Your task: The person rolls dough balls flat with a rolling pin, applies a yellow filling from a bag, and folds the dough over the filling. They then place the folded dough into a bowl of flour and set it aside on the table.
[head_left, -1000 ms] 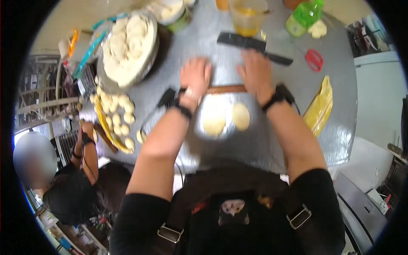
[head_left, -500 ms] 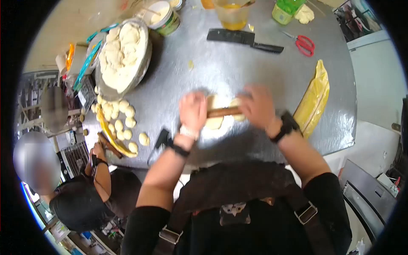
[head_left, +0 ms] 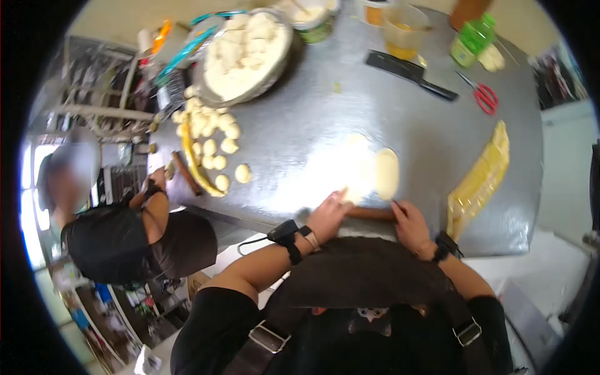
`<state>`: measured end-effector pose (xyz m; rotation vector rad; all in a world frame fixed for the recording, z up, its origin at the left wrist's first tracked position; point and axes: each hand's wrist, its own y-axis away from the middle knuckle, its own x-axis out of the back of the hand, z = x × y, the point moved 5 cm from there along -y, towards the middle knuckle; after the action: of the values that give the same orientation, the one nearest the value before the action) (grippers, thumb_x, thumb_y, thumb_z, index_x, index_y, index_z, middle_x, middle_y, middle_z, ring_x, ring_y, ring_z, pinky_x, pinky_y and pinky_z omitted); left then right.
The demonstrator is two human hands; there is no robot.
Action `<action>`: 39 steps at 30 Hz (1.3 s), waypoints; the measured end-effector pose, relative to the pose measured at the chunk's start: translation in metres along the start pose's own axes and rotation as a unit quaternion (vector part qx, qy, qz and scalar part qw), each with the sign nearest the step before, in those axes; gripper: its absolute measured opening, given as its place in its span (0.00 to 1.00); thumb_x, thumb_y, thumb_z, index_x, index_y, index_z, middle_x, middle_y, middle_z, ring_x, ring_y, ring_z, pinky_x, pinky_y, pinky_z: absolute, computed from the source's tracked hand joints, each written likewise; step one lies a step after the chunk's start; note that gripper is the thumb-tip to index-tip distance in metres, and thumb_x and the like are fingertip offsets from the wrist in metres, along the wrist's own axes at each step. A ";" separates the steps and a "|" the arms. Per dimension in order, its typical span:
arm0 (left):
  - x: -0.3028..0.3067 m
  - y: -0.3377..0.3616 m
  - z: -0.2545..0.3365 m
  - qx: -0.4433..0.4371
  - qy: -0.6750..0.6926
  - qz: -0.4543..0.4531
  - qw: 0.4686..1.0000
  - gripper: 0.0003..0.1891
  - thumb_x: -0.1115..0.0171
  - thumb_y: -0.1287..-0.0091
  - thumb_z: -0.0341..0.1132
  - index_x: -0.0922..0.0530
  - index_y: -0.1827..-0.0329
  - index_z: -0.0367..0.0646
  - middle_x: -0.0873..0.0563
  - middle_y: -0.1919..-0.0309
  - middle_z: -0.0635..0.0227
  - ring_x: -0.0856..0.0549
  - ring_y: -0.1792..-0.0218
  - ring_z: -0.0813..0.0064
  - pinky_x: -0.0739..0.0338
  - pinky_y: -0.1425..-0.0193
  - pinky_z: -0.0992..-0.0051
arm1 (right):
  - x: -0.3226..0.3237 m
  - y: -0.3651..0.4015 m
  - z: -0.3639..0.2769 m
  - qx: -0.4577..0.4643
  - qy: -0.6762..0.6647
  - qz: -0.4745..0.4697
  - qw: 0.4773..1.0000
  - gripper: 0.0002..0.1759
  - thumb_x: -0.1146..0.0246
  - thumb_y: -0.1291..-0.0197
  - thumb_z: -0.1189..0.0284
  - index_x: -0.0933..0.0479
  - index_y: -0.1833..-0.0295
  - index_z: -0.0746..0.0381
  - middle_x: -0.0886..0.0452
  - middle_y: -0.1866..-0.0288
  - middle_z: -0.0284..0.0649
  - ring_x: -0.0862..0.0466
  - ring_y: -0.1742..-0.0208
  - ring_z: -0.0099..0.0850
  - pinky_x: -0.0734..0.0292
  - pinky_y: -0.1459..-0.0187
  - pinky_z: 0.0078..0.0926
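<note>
A brown wooden rolling pin [head_left: 371,214] lies near the table's front edge, crosswise before my apron. My left hand [head_left: 328,217] grips its left end, with the fingertips at the near edge of a flattened dough piece. Around the right end my right hand [head_left: 413,230] is closed, thumb and fingers by the tip. Just beyond the pin, a flat oval of dough [head_left: 387,174] rests on the metal table. Left of it is another flat dough piece [head_left: 356,181], partly washed out by glare.
Small dough balls [head_left: 209,147] lie at left beside a large bowl of dough [head_left: 240,75]. A cleaver [head_left: 409,73], red-handled scissors [head_left: 485,98], a green bottle [head_left: 473,40] and a yellow wrapped bundle [head_left: 480,178] are around. A co-worker [head_left: 119,234] stands at left.
The rolling pin, gripped in both hands, has come off the dough pieces toward my body. Two flat dough pieces now show beyond it. The head view has shifted, so the table items appear farther right.
</note>
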<state>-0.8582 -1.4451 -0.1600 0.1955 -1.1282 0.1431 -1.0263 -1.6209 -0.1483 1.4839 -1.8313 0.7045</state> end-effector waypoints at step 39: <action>0.060 0.079 -0.115 0.411 0.014 0.231 0.882 0.17 0.34 0.35 0.39 0.21 0.46 0.41 0.20 0.51 0.53 0.22 0.49 0.49 0.27 0.43 0.57 | 0.128 0.045 0.160 -0.289 0.019 -0.048 0.956 0.44 0.29 0.56 0.76 0.35 0.29 0.59 0.28 0.34 0.56 0.28 0.33 0.52 0.29 0.33 0.41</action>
<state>-0.7485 -1.3414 -0.1468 0.6744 -1.0101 1.0581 -1.1128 -1.8123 -0.1495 1.1446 -1.7215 0.1195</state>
